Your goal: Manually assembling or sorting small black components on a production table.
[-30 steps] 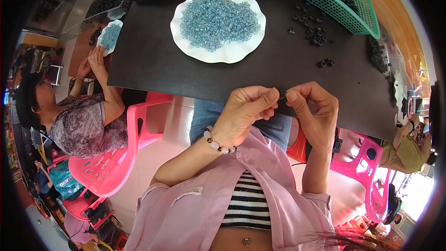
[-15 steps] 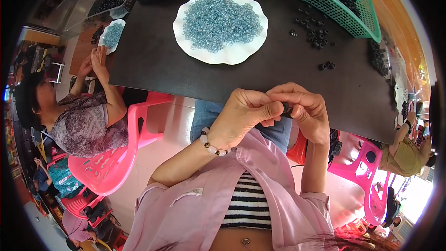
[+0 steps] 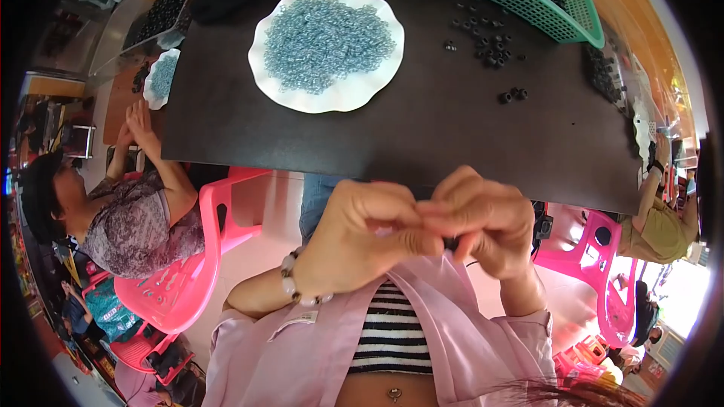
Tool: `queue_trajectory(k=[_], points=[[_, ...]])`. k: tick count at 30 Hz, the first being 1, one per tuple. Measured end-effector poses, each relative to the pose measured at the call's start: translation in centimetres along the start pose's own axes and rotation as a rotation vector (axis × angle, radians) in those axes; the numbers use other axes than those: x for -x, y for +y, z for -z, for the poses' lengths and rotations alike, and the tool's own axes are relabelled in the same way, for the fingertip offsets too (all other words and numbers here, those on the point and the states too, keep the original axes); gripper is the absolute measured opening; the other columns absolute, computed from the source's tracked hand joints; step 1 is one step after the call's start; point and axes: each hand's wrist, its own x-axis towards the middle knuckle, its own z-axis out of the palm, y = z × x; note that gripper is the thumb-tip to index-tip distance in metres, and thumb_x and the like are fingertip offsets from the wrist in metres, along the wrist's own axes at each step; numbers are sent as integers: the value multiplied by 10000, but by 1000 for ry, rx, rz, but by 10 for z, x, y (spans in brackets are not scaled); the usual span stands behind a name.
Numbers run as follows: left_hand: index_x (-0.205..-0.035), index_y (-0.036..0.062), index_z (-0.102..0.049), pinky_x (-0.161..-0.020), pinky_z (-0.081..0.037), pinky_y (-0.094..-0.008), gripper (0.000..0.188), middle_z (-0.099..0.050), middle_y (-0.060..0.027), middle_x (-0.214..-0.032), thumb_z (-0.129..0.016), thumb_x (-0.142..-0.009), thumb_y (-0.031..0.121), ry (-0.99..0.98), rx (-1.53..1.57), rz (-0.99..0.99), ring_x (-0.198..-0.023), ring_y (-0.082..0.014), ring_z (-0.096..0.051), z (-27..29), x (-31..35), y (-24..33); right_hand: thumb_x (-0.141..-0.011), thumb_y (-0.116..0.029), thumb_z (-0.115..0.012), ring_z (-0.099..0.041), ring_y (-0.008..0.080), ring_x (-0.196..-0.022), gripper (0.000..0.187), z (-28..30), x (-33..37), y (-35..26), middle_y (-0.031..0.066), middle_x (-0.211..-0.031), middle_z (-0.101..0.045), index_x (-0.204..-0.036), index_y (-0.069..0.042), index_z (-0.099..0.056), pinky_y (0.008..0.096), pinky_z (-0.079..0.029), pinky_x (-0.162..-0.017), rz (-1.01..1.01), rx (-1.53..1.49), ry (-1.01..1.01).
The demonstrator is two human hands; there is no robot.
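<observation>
Just off the near edge of the dark table, my two hands meet at the fingertips. My right hand (image 3: 486,218) pinches a small black cylindrical piece (image 3: 451,243), mostly covered by the fingers. Thumb and fingers of my left hand (image 3: 369,230) are pressed together against it; whatever they hold is too small and hidden to name. Beyond them on the table stands a white wavy-rimmed plate (image 3: 332,104) heaped with small clear bluish rings (image 3: 324,41). Several loose black cylindrical pieces (image 3: 494,53) lie to its right.
A green perforated basket (image 3: 520,0) of black pieces sits at the far right of the dark table (image 3: 302,139). At left, another person (image 3: 124,203) works beside a small white plate (image 3: 148,98). Pink chairs (image 3: 170,294) stand on both sides.
Both hands have come lower and nearer my body, still joined at the fingertips. The view has shifted, so the plate and basket appear further left. The person at left keeps their hands together.
</observation>
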Motion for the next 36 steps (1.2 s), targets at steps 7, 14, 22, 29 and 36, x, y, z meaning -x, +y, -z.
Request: queue_trajectory(k=[7,14,22,29,36], points=[[-766,18,-701,-536,-387,-242,114,-593,-49,-659,-785,-719,80,-73,43,-48,-581,-102,-522,-12,5,10,-778,-249,-736,-576,204,-753,219,1,6,-9,94,-863,-679,-823,-35,-715,298,-471,-638,97,32,-25],[-812,-1,-699,-570,-423,-218,124,-628,-41,-747,-714,-815,122,110,11,58,-645,-73,-543,-16,-30,-19,-855,-211,-666,-574,190,-768,236,20,4,19,120,-940,-666,-958,1,-678,305,-464,-710,-28,33,104],[-1164,-28,-587,-638,-412,-184,393,-624,-15,-929,-515,-958,300,81,365,166,-729,-59,-539,-21,-61,-36,-938,-324,-538,-585,128,-918,367,120,-28,-15,82,-1037,-634,-1068,6,-630,271,-494,-763,-152,334,502],[-1141,-10,-600,-773,-475,-234,265,-609,-26,-915,-532,-945,155,86,576,186,-821,-79,-564,0,-66,-61,-863,-252,-619,-629,167,-839,382,415,-59,-75,123,-1042,-662,-1140,11,-627,284,-507,-750,-137,1274,872],[-1146,-33,-585,-802,-485,-245,257,-618,-42,-930,-515,-939,103,63,555,169,-850,-103,-583,1,-61,-60,-840,-268,-551,-644,164,-755,361,448,-54,-43,120,-806,-688,-1096,-42,-667,294,-501,-712,-378,1654,796]])
